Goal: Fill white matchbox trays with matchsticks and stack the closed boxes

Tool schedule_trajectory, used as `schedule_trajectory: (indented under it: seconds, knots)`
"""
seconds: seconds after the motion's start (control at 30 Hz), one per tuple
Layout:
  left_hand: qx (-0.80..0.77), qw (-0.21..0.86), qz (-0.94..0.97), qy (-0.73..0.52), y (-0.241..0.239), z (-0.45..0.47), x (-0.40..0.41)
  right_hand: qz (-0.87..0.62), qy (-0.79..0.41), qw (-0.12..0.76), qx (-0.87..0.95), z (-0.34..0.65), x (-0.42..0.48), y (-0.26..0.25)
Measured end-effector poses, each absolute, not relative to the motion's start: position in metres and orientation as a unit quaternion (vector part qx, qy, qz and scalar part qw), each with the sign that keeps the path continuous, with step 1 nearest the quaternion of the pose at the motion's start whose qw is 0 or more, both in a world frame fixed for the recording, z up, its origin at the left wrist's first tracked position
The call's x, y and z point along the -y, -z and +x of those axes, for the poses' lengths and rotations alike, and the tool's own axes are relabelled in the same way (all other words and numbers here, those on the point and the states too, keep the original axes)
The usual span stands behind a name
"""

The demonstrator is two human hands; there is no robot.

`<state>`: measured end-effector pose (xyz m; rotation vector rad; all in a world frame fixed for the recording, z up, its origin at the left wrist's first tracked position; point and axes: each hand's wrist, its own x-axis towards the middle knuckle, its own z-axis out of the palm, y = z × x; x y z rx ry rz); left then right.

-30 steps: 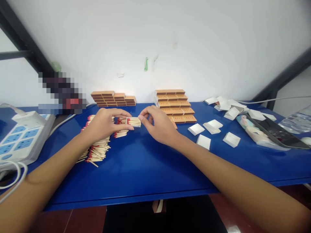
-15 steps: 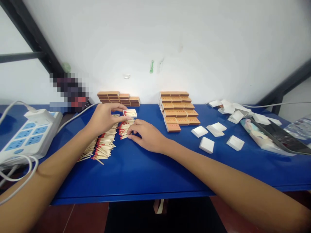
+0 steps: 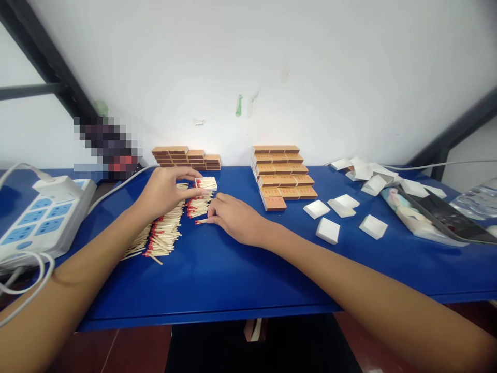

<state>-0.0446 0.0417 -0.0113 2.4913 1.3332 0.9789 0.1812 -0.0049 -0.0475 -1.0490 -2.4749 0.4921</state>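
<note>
My left hand (image 3: 171,187) grips a white matchbox tray (image 3: 212,182) between thumb and fingers, with red-tipped matches lying in it. Just right of and below it, my right hand (image 3: 233,218) pinches a few matches (image 3: 201,221), their red heads pointing left. Between the hands lies a small heap of loose matches (image 3: 197,207) on the blue table. A larger spread of matches (image 3: 165,233) runs in rows below my left hand and forearm, which hide part of it.
Stacked matchboxes (image 3: 285,178) rise in steps near the wall, with a lower stack (image 3: 182,155) behind my left hand. White trays (image 3: 328,230) are scattered at right, near a phone (image 3: 442,215). A power strip (image 3: 46,217) and cables occupy the left.
My right hand has drawn slightly away from the small heap, with a few matches now showing in its pinch. My left hand keeps hold of the tray. The view has shifted a little.
</note>
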Motion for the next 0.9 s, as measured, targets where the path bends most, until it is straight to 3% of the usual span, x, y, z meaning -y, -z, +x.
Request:
schedule_trajectory:
  seconds: [0.53,0.9]
  knots:
    - [-0.435,0.08,0.834,-0.329,0.011,-0.044,-0.04,-0.377,-0.157,0.182,0.894,0.18,0.005,0.044]
    - [-0.441,0.1,0.839,-0.303,0.012,-0.039,-0.037,-0.423,-0.155,0.255,0.855,0.22,-0.006,0.031]
